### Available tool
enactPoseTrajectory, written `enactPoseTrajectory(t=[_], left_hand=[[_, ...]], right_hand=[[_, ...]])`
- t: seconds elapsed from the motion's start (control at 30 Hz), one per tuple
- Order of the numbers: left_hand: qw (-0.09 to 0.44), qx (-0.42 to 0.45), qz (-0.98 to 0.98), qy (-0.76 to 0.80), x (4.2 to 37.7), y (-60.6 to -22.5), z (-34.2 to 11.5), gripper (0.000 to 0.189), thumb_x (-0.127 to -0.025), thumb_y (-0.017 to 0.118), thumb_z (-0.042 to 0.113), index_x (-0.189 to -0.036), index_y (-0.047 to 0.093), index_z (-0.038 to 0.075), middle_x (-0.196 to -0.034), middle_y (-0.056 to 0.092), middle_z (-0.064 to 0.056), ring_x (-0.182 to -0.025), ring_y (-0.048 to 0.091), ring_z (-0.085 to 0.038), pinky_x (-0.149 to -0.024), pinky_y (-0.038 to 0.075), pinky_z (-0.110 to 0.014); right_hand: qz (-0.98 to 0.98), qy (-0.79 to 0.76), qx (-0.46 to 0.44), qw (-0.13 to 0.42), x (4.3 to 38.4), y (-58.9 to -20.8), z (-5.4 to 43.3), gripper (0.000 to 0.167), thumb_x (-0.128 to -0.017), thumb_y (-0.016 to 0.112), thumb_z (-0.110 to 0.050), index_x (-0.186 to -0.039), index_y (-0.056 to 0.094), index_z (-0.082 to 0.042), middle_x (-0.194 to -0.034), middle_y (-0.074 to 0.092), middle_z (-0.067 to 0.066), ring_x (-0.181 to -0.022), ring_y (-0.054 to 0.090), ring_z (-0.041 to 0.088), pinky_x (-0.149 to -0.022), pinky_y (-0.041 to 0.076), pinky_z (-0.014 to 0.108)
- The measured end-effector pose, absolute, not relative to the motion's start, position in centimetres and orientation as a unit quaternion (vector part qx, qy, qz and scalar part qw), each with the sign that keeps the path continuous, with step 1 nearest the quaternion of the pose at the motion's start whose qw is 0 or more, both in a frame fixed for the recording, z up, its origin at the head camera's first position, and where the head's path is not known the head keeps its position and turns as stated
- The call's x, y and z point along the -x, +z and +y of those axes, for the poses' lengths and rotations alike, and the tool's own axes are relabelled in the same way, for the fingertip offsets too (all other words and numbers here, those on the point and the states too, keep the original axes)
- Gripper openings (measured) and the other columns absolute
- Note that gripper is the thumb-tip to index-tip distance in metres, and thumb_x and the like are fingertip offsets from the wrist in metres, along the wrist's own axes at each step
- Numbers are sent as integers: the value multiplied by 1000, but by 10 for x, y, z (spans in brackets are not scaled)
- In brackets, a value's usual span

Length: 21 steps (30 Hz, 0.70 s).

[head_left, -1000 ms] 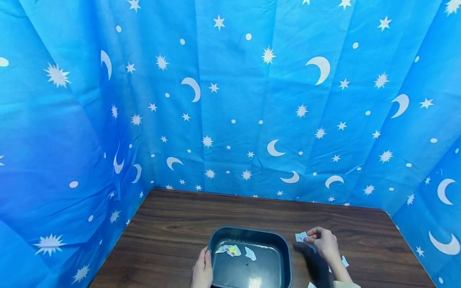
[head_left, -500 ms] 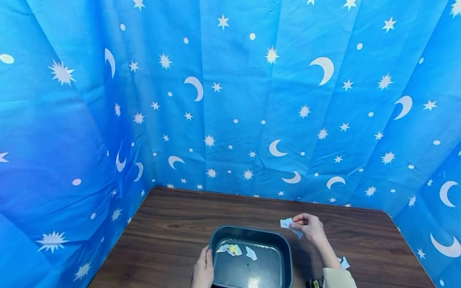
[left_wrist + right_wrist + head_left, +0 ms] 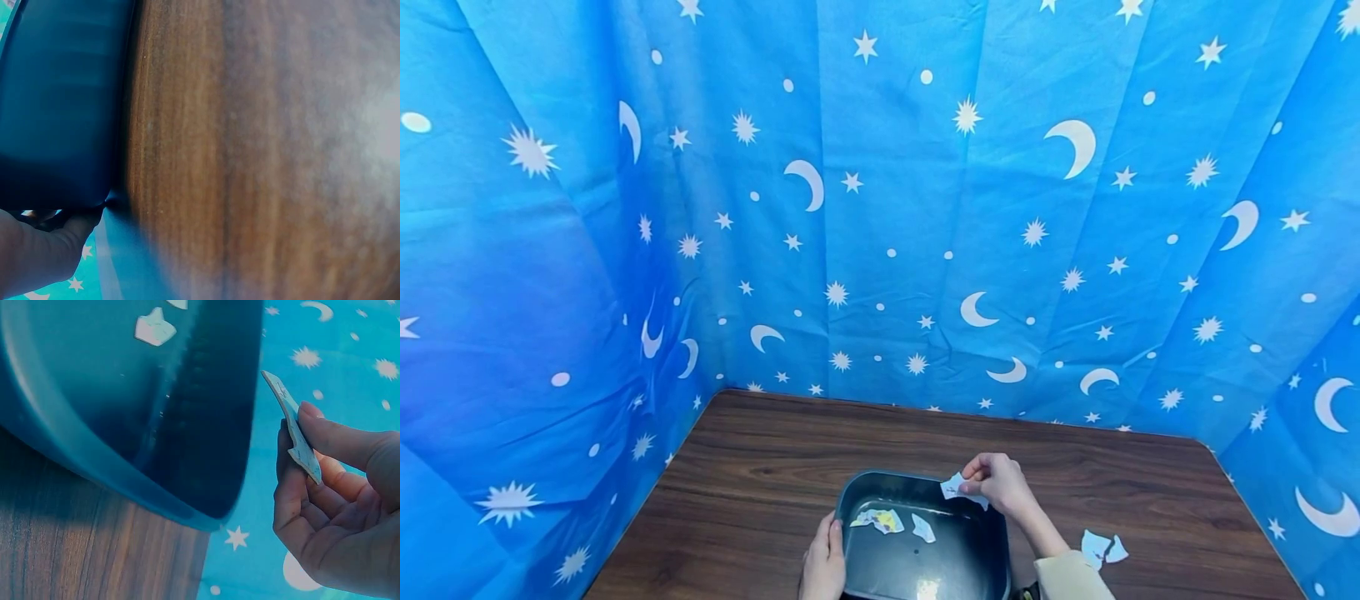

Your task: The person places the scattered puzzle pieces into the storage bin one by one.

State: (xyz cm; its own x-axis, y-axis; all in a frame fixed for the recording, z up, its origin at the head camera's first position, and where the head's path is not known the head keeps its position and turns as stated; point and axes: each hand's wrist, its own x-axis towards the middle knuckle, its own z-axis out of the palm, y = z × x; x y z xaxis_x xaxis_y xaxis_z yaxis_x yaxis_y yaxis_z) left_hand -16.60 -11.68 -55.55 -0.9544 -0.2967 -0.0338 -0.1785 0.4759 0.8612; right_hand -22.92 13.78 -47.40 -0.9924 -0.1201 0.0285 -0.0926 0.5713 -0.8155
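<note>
A dark plastic tub stands on the table in the head view. My left hand holds its left side; in the left wrist view the thumb side of that hand touches the tub's dark wall. Between thumb and fingers my right hand pinches a thin, pale blue jigsaw puzzle piece over the tub's far right rim. The right wrist view shows this puzzle piece edge-on. Inside the tub lie yellow-printed pieces and a pale piece.
More pale pieces lie on the brown wooden table, right of the tub by the right sleeve. A blue curtain with white stars and moons hangs behind the table and at both sides.
My right hand has lifted the puzzle piece off the table at the right and carried it left to the tub's rim. The left hand stays on the tub.
</note>
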Motion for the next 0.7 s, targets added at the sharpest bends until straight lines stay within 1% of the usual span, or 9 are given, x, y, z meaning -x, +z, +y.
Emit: enactPoseTrajectory(t=[0.17,0.3,0.43,0.6,0.7], left_hand=[[66,-138,-857,-493,166,-557,-117,37,-101,35,24,-123,53,0,-119,57,-24,-111,51,-43,-88,40,-55],[73,-136,-857,-492,165,-557,-118,36,-101,36,23,-122,54,1,-118,57,-24,-111,51,-43,-88,41,-55],[71,-133,-859,-490,165,-557,-117,37,-101,35,24,-123,53,0,-119,57,-25,-111,51,-43,-88,40,-55],[76,-134,-860,-487,165,-557,-118,35,-100,37,22,-122,54,0,-118,57,-25,-110,52,-44,-88,41,-55],[75,-133,-860,-487,165,-557,-118,35,-100,36,23,-122,53,0,-118,57,-25,-110,51,-44,-88,40,-55]], right_hand=[[901,-421,97,31,230,-478,131,12,-74,73,2,-74,62,-2,-65,56,0,-59,51,11,-54,44,27],[917,-381,111,38,230,-484,128,15,-71,75,1,-70,61,-4,-63,55,-2,-58,49,11,-53,42,27],[934,-334,118,41,230,-487,124,19,-67,77,2,-65,60,-6,-61,54,-3,-56,48,11,-52,41,27],[949,-288,118,57,232,-482,116,18,-68,77,2,-64,62,-7,-62,56,-3,-55,50,11,-51,44,28],[951,-276,119,66,234,-477,111,15,-69,76,2,-67,64,-6,-64,58,-2,-57,52,13,-54,47,30]])
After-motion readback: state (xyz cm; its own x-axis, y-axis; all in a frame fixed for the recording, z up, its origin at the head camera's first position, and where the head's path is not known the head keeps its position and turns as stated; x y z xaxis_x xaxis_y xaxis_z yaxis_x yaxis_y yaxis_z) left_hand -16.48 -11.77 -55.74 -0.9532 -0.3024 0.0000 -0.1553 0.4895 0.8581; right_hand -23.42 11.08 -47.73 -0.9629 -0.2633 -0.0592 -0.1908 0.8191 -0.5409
